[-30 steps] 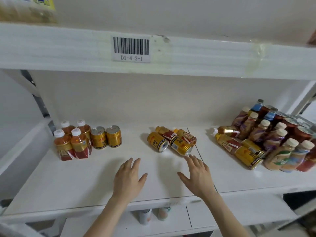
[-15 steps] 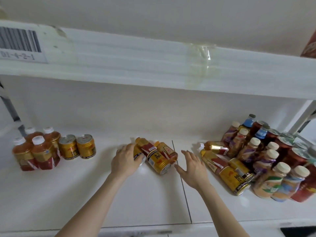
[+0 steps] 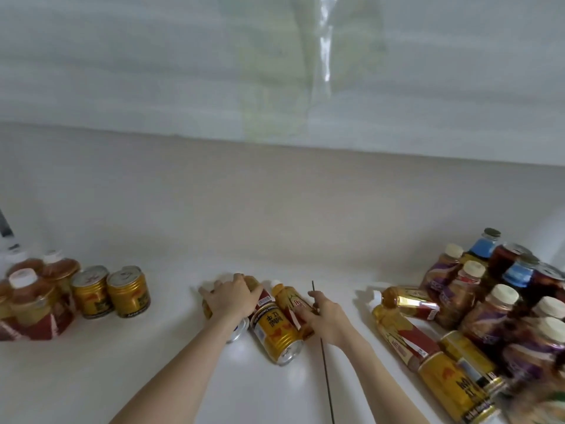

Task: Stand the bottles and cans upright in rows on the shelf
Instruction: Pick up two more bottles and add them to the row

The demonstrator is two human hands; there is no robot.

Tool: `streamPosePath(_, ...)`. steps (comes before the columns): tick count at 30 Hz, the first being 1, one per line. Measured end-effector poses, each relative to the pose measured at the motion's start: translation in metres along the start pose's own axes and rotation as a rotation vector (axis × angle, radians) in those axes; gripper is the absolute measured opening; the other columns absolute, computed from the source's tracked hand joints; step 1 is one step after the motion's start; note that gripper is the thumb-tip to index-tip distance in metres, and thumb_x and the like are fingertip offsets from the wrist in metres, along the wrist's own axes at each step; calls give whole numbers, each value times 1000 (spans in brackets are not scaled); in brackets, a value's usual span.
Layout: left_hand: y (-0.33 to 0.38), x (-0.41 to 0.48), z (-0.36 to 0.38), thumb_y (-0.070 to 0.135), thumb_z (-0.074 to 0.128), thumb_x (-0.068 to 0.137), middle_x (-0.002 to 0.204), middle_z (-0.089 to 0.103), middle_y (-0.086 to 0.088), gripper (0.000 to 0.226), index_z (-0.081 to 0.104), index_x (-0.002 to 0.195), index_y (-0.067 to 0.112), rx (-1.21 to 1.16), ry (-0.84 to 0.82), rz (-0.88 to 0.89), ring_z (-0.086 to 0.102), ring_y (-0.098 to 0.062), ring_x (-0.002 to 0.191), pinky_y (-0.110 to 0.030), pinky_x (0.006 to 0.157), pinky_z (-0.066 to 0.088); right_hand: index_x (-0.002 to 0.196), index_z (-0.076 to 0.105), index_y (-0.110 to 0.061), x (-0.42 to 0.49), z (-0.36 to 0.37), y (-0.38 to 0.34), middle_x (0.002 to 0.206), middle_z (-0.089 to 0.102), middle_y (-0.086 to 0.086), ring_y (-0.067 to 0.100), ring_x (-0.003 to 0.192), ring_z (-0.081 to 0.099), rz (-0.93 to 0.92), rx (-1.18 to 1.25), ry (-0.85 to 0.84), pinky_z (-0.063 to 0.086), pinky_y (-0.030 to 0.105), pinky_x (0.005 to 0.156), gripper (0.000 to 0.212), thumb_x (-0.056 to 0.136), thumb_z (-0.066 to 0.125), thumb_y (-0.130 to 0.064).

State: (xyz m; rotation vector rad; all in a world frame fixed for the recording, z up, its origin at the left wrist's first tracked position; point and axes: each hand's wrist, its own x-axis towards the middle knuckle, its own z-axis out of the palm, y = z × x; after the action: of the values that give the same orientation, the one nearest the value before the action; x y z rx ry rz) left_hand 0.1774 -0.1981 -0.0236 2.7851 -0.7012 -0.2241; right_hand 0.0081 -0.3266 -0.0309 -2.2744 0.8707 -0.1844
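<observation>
In the middle of the white shelf [image 3: 122, 377] lies a small heap of fallen drinks. My left hand [image 3: 233, 298] is closed over a lying gold can [image 3: 237, 328] at the heap's left, and only the can's silver end shows. A second gold can [image 3: 275, 335] lies in the middle. My right hand [image 3: 325, 316] grips a lying tea bottle [image 3: 289, 301] with a yellow cap at the right side. Another bottle lies partly hidden under my left hand.
Upright tea bottles [image 3: 33, 304] and two upright gold cans [image 3: 111, 290] stand at the left. At the right, several fallen bottles and cans [image 3: 406, 335] lie before a crowd of upright bottles [image 3: 495, 304]. The upper shelf's edge [image 3: 275, 71] hangs close overhead.
The camera has moved in closer and lower. My left hand has settled onto the left can and my right hand has reached left and taken hold of the lying bottle.
</observation>
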Motion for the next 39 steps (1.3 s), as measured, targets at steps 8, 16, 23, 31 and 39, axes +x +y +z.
streamPosePath(8,12,12,-4,81,31,70,106,69,-1,77,57,113,23,14,-30,-127,55,-27,115,-72,104,-3,112,61,-14,17,6,-2,83,74,3,14,70,70,43,75,-40,59,35,72,60,70,68,-56)
streamPosePath(16,7,6,-5,78,41,67,95,70,-7,78,48,108,12,-142,106,-114,59,-32,109,-73,105,0,118,57,-23,9,12,-1,82,74,-1,17,71,71,107,119,67,59,39,74,79,52,54,-67)
streamPosePath(23,1,1,-6,72,54,71,91,72,-3,85,37,128,12,-280,224,-7,65,-31,100,-69,108,2,129,50,-22,-3,11,4,107,70,-2,18,85,69,119,246,190,58,39,79,82,59,68,-59)
streamPosePath(31,0,-4,-3,54,78,58,119,64,-2,98,38,139,16,-571,252,158,59,-26,112,-44,96,46,136,45,-18,-17,9,9,110,60,6,15,93,62,69,417,253,57,31,77,88,52,72,-31)
streamPosePath(39,4,-28,-5,30,88,51,111,56,-1,90,51,132,12,-622,339,240,60,-20,99,-35,81,51,112,45,-24,-31,9,11,104,59,3,15,88,61,119,455,294,55,32,69,75,44,78,-19)
